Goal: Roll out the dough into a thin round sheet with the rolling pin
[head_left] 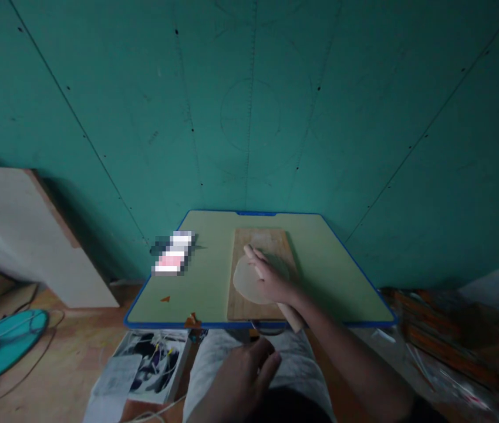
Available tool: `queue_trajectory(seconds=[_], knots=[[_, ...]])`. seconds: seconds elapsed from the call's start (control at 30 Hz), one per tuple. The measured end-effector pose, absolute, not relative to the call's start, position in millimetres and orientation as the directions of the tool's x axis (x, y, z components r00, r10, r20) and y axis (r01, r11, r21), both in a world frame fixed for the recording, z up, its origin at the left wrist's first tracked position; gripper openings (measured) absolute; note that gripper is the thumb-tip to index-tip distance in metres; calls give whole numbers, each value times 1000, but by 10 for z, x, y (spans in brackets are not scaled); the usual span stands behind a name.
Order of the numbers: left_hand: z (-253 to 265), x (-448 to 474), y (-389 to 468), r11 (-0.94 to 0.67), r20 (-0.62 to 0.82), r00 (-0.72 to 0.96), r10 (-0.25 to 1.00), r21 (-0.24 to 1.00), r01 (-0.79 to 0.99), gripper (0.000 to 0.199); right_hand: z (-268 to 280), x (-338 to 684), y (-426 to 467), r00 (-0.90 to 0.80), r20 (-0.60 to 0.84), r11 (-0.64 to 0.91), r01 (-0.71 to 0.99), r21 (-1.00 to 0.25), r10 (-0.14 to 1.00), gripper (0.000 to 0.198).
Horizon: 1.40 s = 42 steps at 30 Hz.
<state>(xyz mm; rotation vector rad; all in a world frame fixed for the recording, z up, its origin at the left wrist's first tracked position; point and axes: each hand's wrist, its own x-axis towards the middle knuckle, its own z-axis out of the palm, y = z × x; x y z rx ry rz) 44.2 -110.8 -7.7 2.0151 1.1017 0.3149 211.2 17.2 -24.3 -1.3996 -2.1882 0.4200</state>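
Observation:
A round, flat sheet of dough (245,282) lies on a wooden cutting board (243,309). Across the dough, slanting from upper left to lower right, is a wooden rolling pin (291,318). My right hand (271,281) is closed over the pin's middle, palm down, hiding that part of it. The pin's near end sticks out past the board's front edge. My left hand (249,370) is held low over my lap, in front of the table edge, with its fingers curled in. Nothing shows in it, though its palm faces away.
The board rests on a pale green table (333,276) with a blue rim. A blurred-out item (174,254) is at its left edge, with orange scraps (192,321) at the front left. A green wall (249,117) stands behind. Below left is a box of cables (155,364).

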Motion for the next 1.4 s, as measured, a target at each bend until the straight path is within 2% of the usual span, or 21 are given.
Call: queue_trajectory(seconds=[0.2,0.4,0.5,0.63,0.87,1.0,1.1,1.2,1.33,1.4], knots=[[-217,56,-1107,-233,-153,559,815,797,558,34,-46,1923,501,-389,133,409,826,-388,911,68],[-157,-170,-1126,-76,-175,385,906,828,556,46,11,1548,334,-489,97,494,814,-305,867,69],[-97,-208,-1114,-113,-86,350,933,851,512,50,23,1351,186,-537,103,543,797,-265,837,69],[-127,-274,-1122,-162,26,280,960,865,476,47,55,1398,231,-605,98,611,762,-215,790,65],[-107,-303,-1031,-215,83,298,951,870,443,52,75,1834,506,-454,45,451,860,-240,890,61],[-11,-205,-820,-333,275,195,942,846,417,47,52,1557,322,-607,94,610,756,-237,789,75],[18,-159,-535,-467,450,153,880,763,447,43,71,1501,116,-668,130,676,692,-253,732,84],[-39,-95,-210,-566,544,231,807,600,566,41,44,1765,-123,-565,199,599,767,-229,800,73],[-188,138,137,-613,471,450,759,285,737,37,-133,2281,-414,-310,245,359,914,-190,919,58],[-233,291,278,-602,411,496,765,182,778,36,-214,2455,-487,-249,264,304,933,-195,932,54]])
